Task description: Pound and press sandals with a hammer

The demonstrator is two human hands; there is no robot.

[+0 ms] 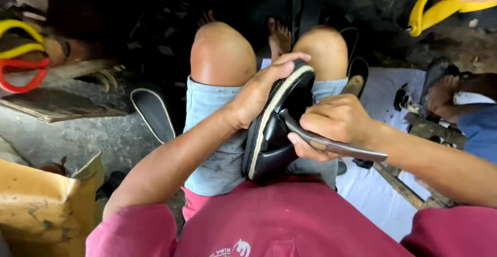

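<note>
A black sandal [274, 132] with a pale stitched edge stands on its side over my lap, between my knees and my red shirt. My left hand [261, 88] grips its upper rim from the left, thumb across the top. My right hand [334, 122] is closed around a dark flat metal tool [341, 148], whose tip goes under the sandal's strap and whose handle sticks out to the right below my wrist.
A black sole [152, 112] lies on the grey floor at left. Yellow and red straps [18, 55] hang far left, a yellow strap [435, 13] top right. A cardboard box [41, 210] sits bottom left. Another person's foot [445, 96] rests beside the white sheet [378, 195].
</note>
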